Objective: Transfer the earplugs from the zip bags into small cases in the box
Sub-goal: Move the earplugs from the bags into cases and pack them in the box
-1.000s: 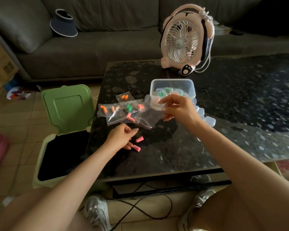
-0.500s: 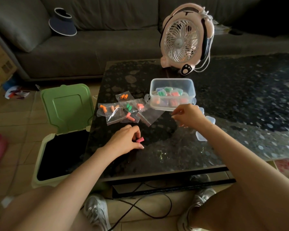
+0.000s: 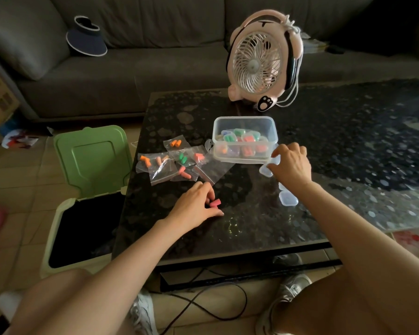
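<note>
Several clear zip bags (image 3: 169, 163) with orange, green and pink earplugs lie on the dark table left of a clear plastic box (image 3: 244, 122) that holds several filled small cases. My left hand (image 3: 194, 205) rests on the table below the bags, its fingers curled round a pink earplug (image 3: 215, 203). My right hand (image 3: 291, 165) is at the box's right corner, fingers curled on an empty clear small case (image 3: 266, 169). More empty small cases (image 3: 287, 198) lie under my right wrist.
A pink desk fan (image 3: 261, 61) with a cable stands behind the box. A green bin with its lid up (image 3: 92, 158) stands at the table's left edge. A grey sofa with a visor hat (image 3: 87, 37) is beyond. Cables run under the table's front edge.
My right hand came down from the box's front rim to the empty cases at its right. My left hand closed over the pink earplugs on the table; only one still shows.
</note>
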The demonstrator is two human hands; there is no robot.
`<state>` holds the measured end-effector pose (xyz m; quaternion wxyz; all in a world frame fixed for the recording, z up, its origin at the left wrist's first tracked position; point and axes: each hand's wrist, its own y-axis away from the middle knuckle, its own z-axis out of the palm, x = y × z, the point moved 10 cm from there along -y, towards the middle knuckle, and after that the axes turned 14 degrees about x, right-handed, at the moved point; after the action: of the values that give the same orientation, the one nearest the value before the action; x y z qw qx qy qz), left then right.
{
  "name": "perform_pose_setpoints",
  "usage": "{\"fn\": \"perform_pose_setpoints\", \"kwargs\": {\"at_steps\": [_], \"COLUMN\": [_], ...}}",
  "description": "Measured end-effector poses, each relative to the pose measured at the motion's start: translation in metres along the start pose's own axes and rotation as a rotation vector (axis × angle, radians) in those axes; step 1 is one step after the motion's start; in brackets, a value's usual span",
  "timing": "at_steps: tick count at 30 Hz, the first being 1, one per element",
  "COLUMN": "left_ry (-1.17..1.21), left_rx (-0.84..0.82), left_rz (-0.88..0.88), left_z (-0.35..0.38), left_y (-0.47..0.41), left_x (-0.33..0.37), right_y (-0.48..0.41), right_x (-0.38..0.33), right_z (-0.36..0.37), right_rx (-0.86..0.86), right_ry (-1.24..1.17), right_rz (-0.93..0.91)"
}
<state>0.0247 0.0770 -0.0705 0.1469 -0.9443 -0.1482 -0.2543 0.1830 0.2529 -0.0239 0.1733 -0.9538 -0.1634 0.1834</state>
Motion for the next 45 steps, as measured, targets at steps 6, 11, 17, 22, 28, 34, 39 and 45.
{"fn": "perform_pose_setpoints", "kwargs": {"at_steps": [6, 11, 17, 22, 28, 34, 39, 45], "left_ry": [0.036, 0.036, 0.016, 0.019, 0.131, 0.368, 0.374, 0.338], "left_rx": [0.024, 0.135, 0.167, 0.200, 0.360, 0.435, 0.456, 0.463], "left_rz": [-0.004, 0.043, 0.076, 0.093, 0.200, 0.117, 0.158, 0.194], "left_z": [-0.006, -0.024, -0.027, -0.033, -0.046, -0.052, -0.056, -0.060], "left_y": [0.004, 0.005, 0.006, 0.007, 0.009, 0.007, 0.008, 0.007], "left_x": [-0.001, 0.004, 0.006, 0.009, 0.026, 0.025, 0.026, 0.028], "right_y": [0.000, 0.001, 0.010, 0.014, 0.051, 0.091, 0.099, 0.104], "right_x": [0.004, 0.001, -0.011, -0.018, -0.057, -0.093, -0.101, -0.107], "right_z": [0.016, 0.016, 0.022, 0.015, -0.001, 0.010, 0.019, 0.025], "right_rx": [-0.003, 0.001, -0.021, -0.061, -0.412, -0.744, -0.851, -0.914], "right_ry": [-0.001, 0.028, 0.048, 0.054, -0.631, -0.978, -1.105, -1.167], "right_rz": [-0.001, 0.024, -0.043, -0.026, 0.214, 0.338, 0.398, 0.418]}}
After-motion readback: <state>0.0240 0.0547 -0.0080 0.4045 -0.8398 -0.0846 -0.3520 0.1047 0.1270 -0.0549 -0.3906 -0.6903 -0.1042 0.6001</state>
